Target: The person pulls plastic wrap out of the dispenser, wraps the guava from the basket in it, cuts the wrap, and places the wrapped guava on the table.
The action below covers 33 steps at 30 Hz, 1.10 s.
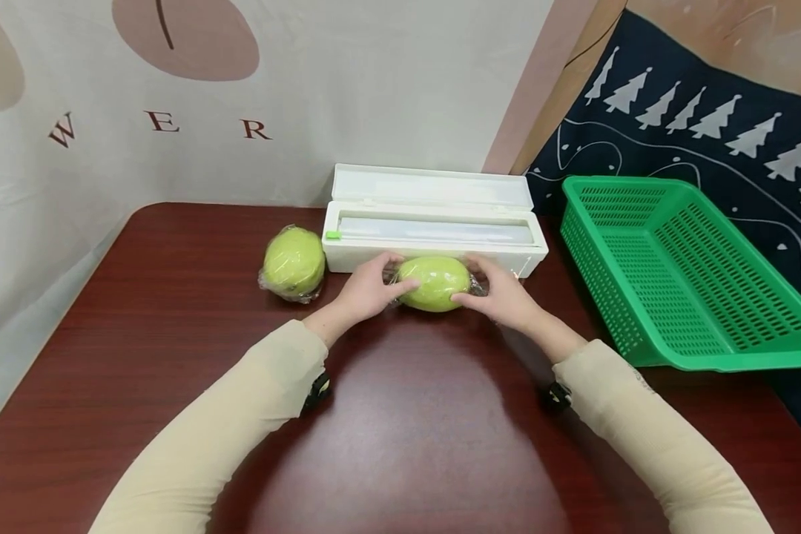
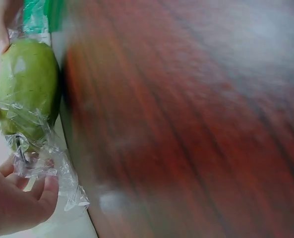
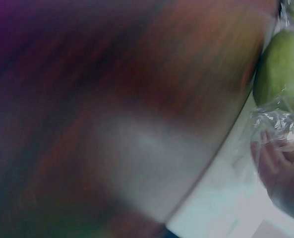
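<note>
A yellow-green fruit [image 1: 434, 284] in clear cling film is held between both hands, in front of the white cling film dispenser [image 1: 434, 256]. My left hand [image 1: 368, 288] grips its left end, thumb on the skin and fingers behind. From the other side my right hand [image 1: 503, 295] grips the right end the same way. In the left wrist view, loose crumpled film [image 2: 47, 163] bunches at the left hand's fingers. More film [image 3: 275, 121] gathers by the right hand in the right wrist view. A second wrapped green fruit [image 1: 294, 261] rests left of the dispenser.
The dispenser's lid [image 1: 434, 187] stands raised, showing the film roll [image 1: 434, 230] and a small green slider [image 1: 333, 235]. A green plastic basket [image 1: 681, 297] sits at the right of the dark red wooden table [image 1: 400, 445]. A printed curtain [image 1: 374, 89] hangs behind.
</note>
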{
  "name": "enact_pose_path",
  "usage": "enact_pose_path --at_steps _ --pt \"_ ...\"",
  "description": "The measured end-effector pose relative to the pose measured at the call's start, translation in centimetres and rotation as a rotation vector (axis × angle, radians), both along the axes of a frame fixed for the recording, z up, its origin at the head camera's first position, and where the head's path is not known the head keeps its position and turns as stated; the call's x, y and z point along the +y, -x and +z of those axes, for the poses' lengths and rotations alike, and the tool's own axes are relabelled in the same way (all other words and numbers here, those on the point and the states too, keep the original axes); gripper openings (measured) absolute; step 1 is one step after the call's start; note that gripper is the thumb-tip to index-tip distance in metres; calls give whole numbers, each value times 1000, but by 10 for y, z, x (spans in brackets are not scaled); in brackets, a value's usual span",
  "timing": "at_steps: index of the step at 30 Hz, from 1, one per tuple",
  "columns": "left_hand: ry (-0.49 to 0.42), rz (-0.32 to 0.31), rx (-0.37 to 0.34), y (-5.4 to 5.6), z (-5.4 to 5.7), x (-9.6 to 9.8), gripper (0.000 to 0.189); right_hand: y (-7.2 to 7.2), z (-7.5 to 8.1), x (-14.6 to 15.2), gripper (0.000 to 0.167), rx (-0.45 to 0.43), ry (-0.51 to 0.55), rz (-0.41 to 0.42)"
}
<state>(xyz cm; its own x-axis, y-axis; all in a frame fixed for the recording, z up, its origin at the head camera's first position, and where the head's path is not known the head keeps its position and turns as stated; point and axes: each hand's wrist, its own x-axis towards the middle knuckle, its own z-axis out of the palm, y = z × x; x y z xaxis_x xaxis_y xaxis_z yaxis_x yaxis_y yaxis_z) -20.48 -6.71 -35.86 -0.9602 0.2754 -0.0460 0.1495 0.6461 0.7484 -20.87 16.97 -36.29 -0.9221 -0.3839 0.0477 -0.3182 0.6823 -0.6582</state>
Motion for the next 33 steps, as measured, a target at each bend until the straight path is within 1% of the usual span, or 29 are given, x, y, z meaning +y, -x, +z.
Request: enact_pose_path --at_steps 3,5,8,10,11,14,19,24,26,28,30,33 --pt "12 -4 31 -4 1 0 55 -10 5 -3 80 175 -183 -13" --pt "26 -10 48 -5 1 1 54 -16 7 -5 84 292 -260 -27" --pt "36 -19 62 -6 1 0 54 -20 7 -9 78 438 -292 30" --pt "36 -19 62 -5 1 0 54 -20 7 -11 73 506 -308 76" --pt "34 -19 59 -6 2 0 55 -19 6 -13 70 526 -314 96" --pt "26 -16 53 -5 2 -1 54 -18 6 -15 66 529 -333 116" --pt "21 3 49 -8 3 -6 50 -17 10 -14 64 489 -336 122" --pt "-3 79 69 -10 2 -15 44 -16 14 -12 60 473 -326 117" --pt "-20 98 67 -10 1 -18 42 -17 16 -12 59 476 -320 115" --pt "-31 97 56 -11 1 -21 41 -18 16 -12 58 476 -317 113" --pt "-39 81 44 -13 1 -22 43 -18 17 -12 58 474 -316 113" --pt "-24 45 61 -16 1 -22 50 -19 16 -12 59 470 -319 119"
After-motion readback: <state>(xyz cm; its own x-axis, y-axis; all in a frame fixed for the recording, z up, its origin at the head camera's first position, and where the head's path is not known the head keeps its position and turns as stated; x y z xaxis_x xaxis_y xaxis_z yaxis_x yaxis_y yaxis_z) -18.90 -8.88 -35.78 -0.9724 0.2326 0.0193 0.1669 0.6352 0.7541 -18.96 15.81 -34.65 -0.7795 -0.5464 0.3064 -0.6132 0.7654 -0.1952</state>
